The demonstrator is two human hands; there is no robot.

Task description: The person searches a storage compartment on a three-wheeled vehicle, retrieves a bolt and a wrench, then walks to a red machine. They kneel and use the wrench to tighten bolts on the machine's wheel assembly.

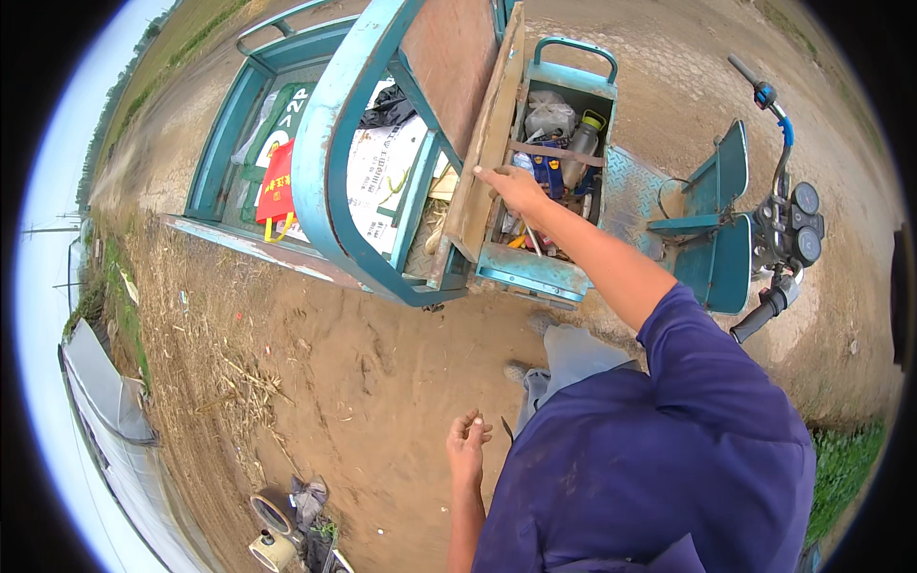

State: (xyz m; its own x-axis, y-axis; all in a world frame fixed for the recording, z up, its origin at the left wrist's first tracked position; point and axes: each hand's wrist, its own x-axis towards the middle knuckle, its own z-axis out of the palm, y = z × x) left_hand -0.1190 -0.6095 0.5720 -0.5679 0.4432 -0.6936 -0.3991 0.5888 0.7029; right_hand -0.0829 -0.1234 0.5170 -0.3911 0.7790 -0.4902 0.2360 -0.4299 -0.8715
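My right hand (pixel 519 191) grips the edge of a wooden board (pixel 497 115), which stands tilted up like a lid beside an open teal storage box (pixel 530 267). Inside the box lie a grey bottle with a lime cap (pixel 581 153), a clear plastic bag (pixel 550 116), a blue and yellow item (pixel 548 176) and several small tools. A brown strap (pixel 559 154) crosses over them. Low at my side hangs my left hand (pixel 466 444), its fingers curled in; whether something small is inside cannot be seen.
The box belongs to a teal cargo tricycle with handlebars (pixel 776 191) at right. Its cargo bed (pixel 205 181) holds white sacks (pixel 377 177) and a red bag (pixel 277 183). A tape roll (pixel 272 514) and a pale container (pixel 273 551) lie on the dirt ground at lower left.
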